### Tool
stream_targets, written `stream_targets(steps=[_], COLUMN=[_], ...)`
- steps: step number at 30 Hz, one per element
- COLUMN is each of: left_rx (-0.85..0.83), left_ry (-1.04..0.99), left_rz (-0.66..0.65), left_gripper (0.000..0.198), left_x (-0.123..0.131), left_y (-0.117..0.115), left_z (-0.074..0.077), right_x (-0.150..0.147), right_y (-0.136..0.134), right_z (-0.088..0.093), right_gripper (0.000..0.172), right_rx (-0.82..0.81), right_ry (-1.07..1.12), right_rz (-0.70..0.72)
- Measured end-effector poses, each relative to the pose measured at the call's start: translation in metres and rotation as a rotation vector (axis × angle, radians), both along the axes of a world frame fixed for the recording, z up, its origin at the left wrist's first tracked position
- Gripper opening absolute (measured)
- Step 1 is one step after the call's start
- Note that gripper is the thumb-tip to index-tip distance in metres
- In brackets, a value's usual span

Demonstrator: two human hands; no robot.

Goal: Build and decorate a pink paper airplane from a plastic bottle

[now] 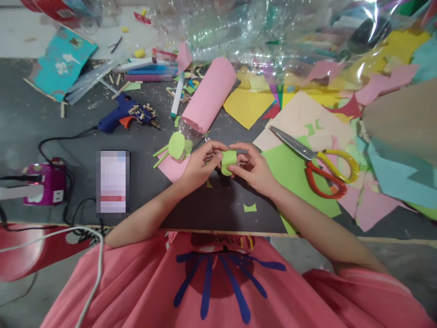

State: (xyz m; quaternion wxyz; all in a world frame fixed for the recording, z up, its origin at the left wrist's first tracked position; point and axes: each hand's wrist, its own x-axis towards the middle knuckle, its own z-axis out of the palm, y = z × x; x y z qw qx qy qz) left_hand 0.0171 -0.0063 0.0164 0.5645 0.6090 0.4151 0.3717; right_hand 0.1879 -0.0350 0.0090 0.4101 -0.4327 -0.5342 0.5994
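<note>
A dark grey counter is filling most of the frame, seen from above, and craft clutter is lying all over it. Along the bottom edge, the person's pink shirt with dark blue stripes is showing. A crumpled clear plastic sheet is spreading across the top centre and top right. A heap of coloured paper in yellow, pink, blue, green and tan is covering the right side.

A bottle wrapped in pink paper is lying on its side at a slant in the upper centre, and a green paper disc is sitting at its lower end. A teal card is lying in the upper left. Scissors with red and yellow handles are resting, blades slightly apart, on the paper at centre right. A blue glue gun is lying left of the bottle, its black cord trailing to the left. A small magenta box with cables is sitting at the left edge. Several markers are lying together above the glue gun.

At the centre, the left hand and the right hand are meeting just above the counter. Both are holding a small green paper piece between them; the fingers of each hand are pinching together on it, one hand on each side. It is sitting just below the bottle's lower end, apart from it. A tiny green scrap is lying on the counter below the right hand.
</note>
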Motion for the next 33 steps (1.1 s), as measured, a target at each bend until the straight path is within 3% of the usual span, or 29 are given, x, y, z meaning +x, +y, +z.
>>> stream_targets(steps=[8, 20, 33], left_rx=[-0.082, 0.068, 0.068], left_ry=[-0.027, 0.031, 0.022], left_rz=[-0.060, -0.047, -0.023], left_gripper=[0.013, 0.008, 0.006], left_x=[-0.0011, -0.0012, 0.0002], left_y=[-0.0024, 0.0021, 0.0010], left_z=[0.0045, 0.0000, 0.0006], right_x=[-0.0002, 0.0002, -0.0015], right_y=[-0.0003, -0.0019, -0.0007], right_z=[0.0005, -0.0022, -0.0002], right_gripper=[0.040, 0.037, 0.031], right_rx=[-0.083, 0.028, 0.144], right_ry=[0.033, -0.018, -0.085], right_rz=[-0.047, -0.035, -0.102])
